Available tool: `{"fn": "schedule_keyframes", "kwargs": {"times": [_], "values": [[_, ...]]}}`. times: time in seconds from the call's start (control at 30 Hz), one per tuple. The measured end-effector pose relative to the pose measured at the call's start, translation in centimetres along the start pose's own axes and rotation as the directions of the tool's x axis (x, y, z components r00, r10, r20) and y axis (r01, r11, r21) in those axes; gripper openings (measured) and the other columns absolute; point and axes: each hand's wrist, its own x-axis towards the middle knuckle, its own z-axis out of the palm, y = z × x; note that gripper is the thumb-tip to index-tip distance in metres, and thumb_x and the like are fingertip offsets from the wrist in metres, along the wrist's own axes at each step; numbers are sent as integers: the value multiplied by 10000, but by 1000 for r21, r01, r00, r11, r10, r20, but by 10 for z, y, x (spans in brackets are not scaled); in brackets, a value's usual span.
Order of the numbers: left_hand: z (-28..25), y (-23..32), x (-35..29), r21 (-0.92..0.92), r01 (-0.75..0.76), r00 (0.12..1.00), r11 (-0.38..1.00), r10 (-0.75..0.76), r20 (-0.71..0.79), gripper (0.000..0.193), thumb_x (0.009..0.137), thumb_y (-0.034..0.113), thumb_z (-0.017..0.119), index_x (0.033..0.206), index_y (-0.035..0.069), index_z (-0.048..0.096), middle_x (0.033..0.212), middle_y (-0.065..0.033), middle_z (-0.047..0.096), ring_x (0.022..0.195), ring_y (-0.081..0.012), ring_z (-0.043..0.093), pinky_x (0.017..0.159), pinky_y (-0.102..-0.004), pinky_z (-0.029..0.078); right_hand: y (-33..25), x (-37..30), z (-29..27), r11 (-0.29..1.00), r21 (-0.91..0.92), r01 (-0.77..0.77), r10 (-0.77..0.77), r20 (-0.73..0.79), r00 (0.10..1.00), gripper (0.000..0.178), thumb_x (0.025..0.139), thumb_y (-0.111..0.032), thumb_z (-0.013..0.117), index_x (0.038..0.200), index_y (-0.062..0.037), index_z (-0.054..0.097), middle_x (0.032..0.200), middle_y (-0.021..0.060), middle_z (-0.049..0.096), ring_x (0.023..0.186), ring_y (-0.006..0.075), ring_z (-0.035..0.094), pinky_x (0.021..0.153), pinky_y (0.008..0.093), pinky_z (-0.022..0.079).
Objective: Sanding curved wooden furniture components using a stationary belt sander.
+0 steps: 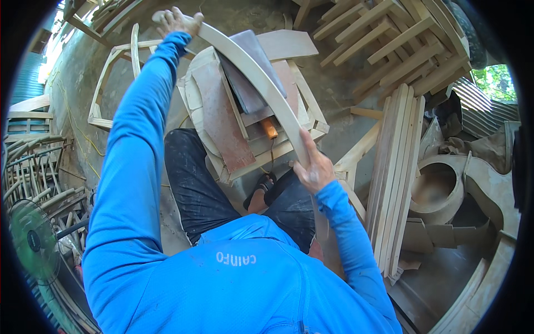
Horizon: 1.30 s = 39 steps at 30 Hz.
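Note:
A long, pale, curved wooden piece (270,90) runs diagonally in front of me, from far left to near right. My left hand (177,23) grips its far end, with the arm stretched out. Closer to my body, my right hand (316,168) is wrapped round the near end. Under the curved piece stands a low wooden stand (231,131) with reddish-brown and pale boards on top. A dark grey flat board (253,50) lies partly beneath the piece. An orange cylindrical object (269,128), perhaps a tool handle, rests on the stand beside a cord.
Wooden frames (384,39) are stacked at the far right. Long pale planks (395,178) lean to my right, near a round wooden form (436,183). An open curved frame (103,83) stands at the left. A green fan (34,239) and many curved sticks (33,172) are at far left.

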Motion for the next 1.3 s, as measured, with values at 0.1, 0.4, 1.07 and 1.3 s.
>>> {"fn": "schedule_keyframes", "kwargs": {"times": [0.1,0.4,1.07,1.3], "values": [[-14,39,-67,-40,-83,987,996,88,138,1026,867,674,505,1650,83,205,1710,-192,179,1600,-358,74,1264,-595,59,8,-71,-3,996,31,-80,82,-66,994,909,822,-107,662,1630,-235,265,1113,289,703,953,479,706,811,496,591],[-91,139,-293,-3,-278,928,961,270,256,1020,835,629,566,1620,41,283,1696,-225,185,1598,-378,32,1257,-607,22,0,-324,-11,923,-44,-382,373,-142,917,893,818,-102,708,1614,-128,304,1138,298,699,949,473,720,796,467,600],[-77,133,-241,-91,-281,942,955,293,161,967,842,620,575,1584,38,366,1675,-247,222,1585,-399,87,1266,-576,57,12,-276,9,947,-91,-307,287,-181,940,892,854,-134,739,1624,-143,290,1280,308,647,1062,486,684,856,482,582],[-96,139,-335,-271,-280,928,921,332,169,966,833,593,621,1560,1,390,1665,-274,214,1586,-414,57,1257,-607,26,-2,-369,12,846,-147,-512,478,-216,851,899,860,-168,772,1619,-117,293,1220,297,681,1059,479,693,850,479,587]]}}
